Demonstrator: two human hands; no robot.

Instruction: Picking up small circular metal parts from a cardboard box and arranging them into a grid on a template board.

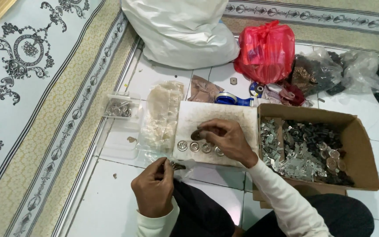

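Note:
My right hand (227, 138) rests on a white board (218, 116) and pinches a small round brownish disc (196, 135) at its fingertips. Just below the disc, a short row of round silver metal pieces (199, 147) lies on the board. My left hand (153, 189) is lower, near my lap, fingers closed on a small dark metal piece (177, 166) that sticks out to the right. Both sleeves are white.
A cardboard box (362, 145) of small metal parts sits to the right. Clear plastic bags (163, 116) and a clear container (119, 107) with metal bits lie left. A white sack (183, 30), red bag (266, 50), tape dispenser (233, 99) and a patterned carpet (31, 87) surround the tiled floor.

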